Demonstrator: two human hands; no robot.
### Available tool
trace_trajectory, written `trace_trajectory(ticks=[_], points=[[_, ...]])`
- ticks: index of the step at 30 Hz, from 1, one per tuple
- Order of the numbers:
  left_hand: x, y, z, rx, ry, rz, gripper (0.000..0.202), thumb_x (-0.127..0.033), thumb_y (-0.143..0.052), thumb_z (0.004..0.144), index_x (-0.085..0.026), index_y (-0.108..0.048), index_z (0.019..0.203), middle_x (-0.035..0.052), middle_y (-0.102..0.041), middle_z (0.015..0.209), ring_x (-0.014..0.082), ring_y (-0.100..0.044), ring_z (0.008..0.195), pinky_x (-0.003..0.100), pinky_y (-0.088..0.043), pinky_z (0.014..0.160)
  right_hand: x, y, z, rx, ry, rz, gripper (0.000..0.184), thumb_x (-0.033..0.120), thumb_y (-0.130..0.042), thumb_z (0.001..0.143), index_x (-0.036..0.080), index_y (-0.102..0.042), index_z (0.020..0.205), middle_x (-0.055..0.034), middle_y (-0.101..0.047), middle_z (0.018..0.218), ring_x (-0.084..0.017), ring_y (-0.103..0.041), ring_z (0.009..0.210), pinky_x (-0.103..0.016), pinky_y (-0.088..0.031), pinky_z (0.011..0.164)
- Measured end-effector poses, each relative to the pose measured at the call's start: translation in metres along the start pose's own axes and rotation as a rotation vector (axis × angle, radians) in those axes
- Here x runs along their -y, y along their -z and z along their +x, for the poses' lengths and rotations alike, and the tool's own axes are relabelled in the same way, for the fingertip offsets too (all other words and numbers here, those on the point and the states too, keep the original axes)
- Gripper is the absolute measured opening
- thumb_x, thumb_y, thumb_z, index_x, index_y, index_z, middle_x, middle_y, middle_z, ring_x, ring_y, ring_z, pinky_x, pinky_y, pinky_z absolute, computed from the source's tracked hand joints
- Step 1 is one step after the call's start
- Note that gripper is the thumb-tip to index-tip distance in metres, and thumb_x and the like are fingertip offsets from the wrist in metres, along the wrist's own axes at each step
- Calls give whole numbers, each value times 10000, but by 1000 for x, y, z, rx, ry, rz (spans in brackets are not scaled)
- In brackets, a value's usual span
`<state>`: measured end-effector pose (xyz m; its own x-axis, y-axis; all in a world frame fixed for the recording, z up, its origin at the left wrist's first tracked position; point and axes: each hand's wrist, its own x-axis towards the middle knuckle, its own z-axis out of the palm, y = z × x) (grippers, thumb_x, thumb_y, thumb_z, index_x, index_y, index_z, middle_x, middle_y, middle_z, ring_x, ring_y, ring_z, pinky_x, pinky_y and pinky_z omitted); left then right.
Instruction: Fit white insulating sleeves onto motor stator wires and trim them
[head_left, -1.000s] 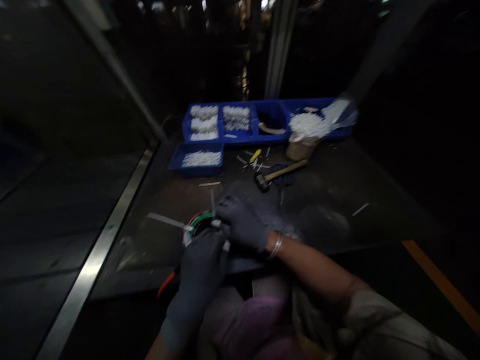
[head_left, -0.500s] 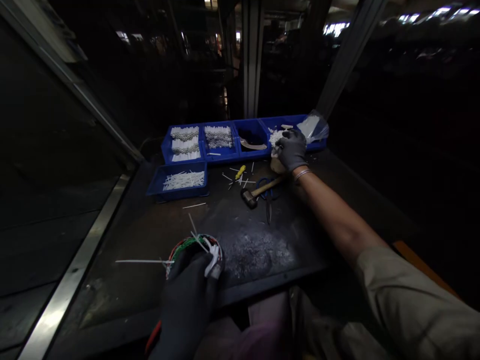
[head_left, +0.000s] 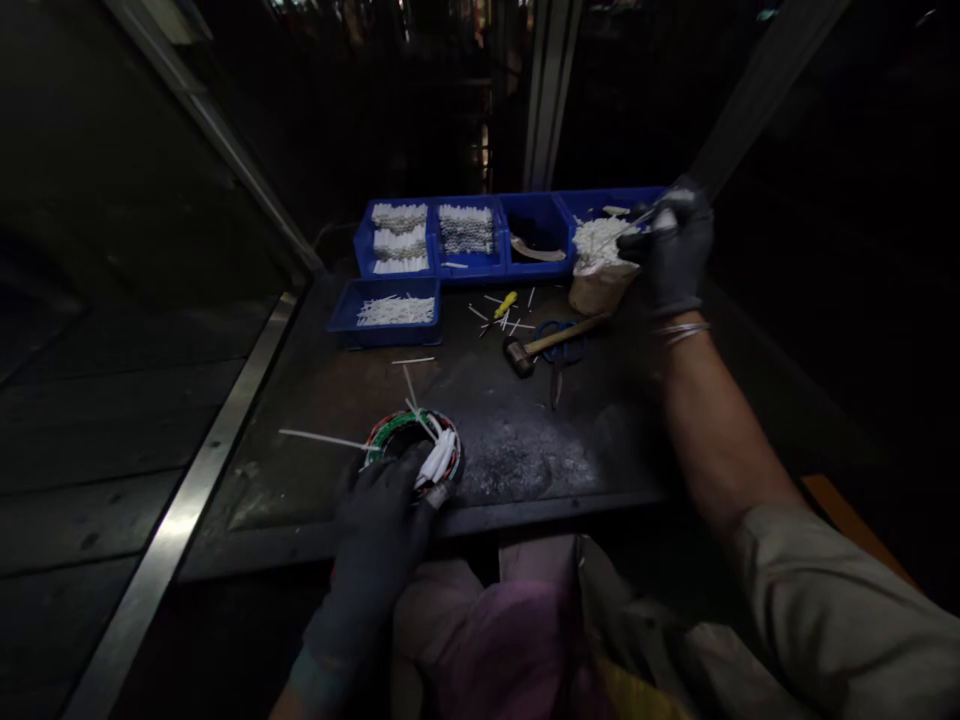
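A ring-shaped wound stator (head_left: 455, 440) with green and reddish wires, white sleeves and pale loose ties stands near the bench's front edge. My gloved left hand (head_left: 386, 510) grips its near left side, the fingers partly hidden inside the ring. At the right, my gloved right hand (head_left: 679, 250) is raised beside a tan tub (head_left: 598, 290) heaped with white pieces (head_left: 600, 243). Its fingers look pinched on a thin white strand that runs over the heap; blur hides the detail.
Blue bins (head_left: 466, 268) with stacked white tubes line the back. Before them sits a blue tray (head_left: 346, 325) of short white sticks. A hammer (head_left: 566, 335), scissors (head_left: 556, 385) and a yellow-handled screwdriver (head_left: 506, 304) lie mid-bench. A metal strip (head_left: 199, 480) runs along the left.
My right hand has come out of the white heap, moving up and right, with a thin strand now showing at its fingers. The left hand stays on the stator; the whole view has shifted.
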<state>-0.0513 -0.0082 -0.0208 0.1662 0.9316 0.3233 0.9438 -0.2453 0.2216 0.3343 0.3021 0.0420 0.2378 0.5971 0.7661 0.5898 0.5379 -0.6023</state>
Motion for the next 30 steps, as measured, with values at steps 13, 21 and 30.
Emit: trace_trajectory(ticks=[13, 21, 30], points=[[-4, 13, 3, 22, 157, -361, 346, -347, -497, 1014, -236, -726, 1248, 67, -772, 1204, 258, -668, 1151, 528, -431, 1130, 115, -1, -210, 1085, 204, 57, 140, 151, -670, 940, 152, -726, 1068, -119, -767, 1033, -218, -727, 914, -328, -558, 802], [-5, 13, 6, 50, 117, -295, 386, -381, -476, 1021, -217, -706, 1284, 74, -776, 1201, 270, -669, 1161, 520, -422, 1120, 128, 17, -202, 789, 263, 201, 126, 222, -663, 962, 197, -738, 1059, -90, -764, 1140, -207, -726, 1048, -336, -562, 904], [-7, 23, 9, 107, 106, -318, 384, -351, -484, 1014, -215, -695, 1304, 67, -768, 1223, 263, -683, 1128, 522, -423, 1126, 188, 77, -239, 630, -354, 500, 119, 286, -614, 999, 260, -696, 1081, -34, -768, 997, -197, -746, 874, -332, -597, 769]])
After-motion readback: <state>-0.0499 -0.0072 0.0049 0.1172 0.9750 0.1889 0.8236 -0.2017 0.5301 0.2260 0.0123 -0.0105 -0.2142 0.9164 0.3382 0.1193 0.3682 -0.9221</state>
